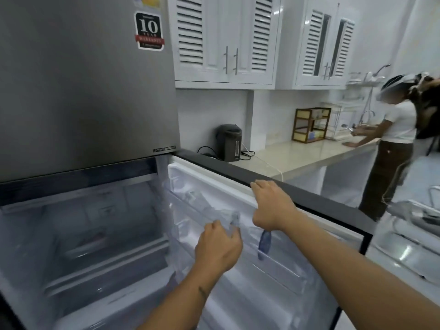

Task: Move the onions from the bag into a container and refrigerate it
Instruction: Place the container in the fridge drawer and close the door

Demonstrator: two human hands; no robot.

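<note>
fridge door (297, 196) open | right hand (273, 206) fingers grasping door's top edge | left hand (217, 246) fingers curled near door shelf (273, 263), grasp unclear

White louvred wall cupboards with slim metal handles (226, 41) hang above a pale tiled countertop (316, 153) along a white wall. On the counter stand a dark grey electric water boiler (229, 142) and a small brown wooden rack (310, 125). A person in a white top (395, 129) stands at the far end, by a chrome tap (367, 114)
</note>
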